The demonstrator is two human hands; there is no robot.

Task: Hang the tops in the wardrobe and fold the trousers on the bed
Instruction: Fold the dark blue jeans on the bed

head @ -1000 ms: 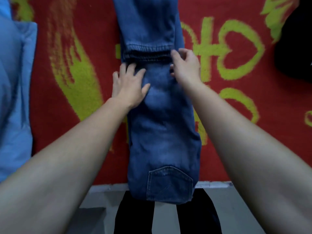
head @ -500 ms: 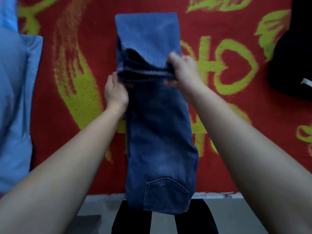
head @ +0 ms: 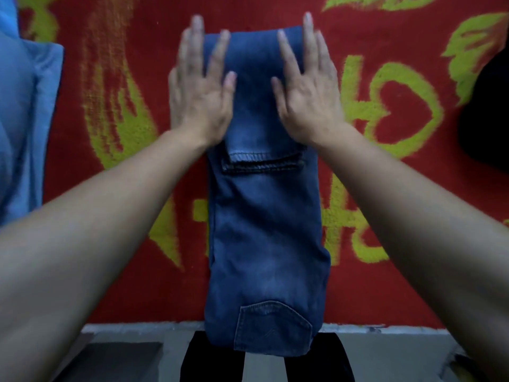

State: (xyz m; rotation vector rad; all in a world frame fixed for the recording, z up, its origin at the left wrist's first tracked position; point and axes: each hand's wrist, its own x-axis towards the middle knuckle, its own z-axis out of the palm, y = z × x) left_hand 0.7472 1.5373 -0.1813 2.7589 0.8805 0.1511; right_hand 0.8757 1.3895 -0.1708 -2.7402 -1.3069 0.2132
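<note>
A pair of blue jeans point(head: 264, 230) lies lengthwise on the red bed cover point(head: 385, 285), folded into a narrow strip. Its far end is doubled back, with the leg hems lying across the strip just below my wrists. The back pocket end hangs over the bed's near edge. My left hand point(head: 199, 89) presses flat on the left side of the folded part, fingers straight and spread. On the right side my right hand point(head: 307, 91) presses flat the same way. Both hands hold nothing.
A light blue garment point(head: 24, 128) lies on the bed at the left edge. A black garment point(head: 484, 117) sits at the right edge. Below the bed's near edge are grey floor point(head: 385, 357) and my dark-trousered legs point(head: 214, 359).
The hands had gripped the leg ends and lifted them; now the fold is laid down and both hands have let go and press flat on it, further from me.
</note>
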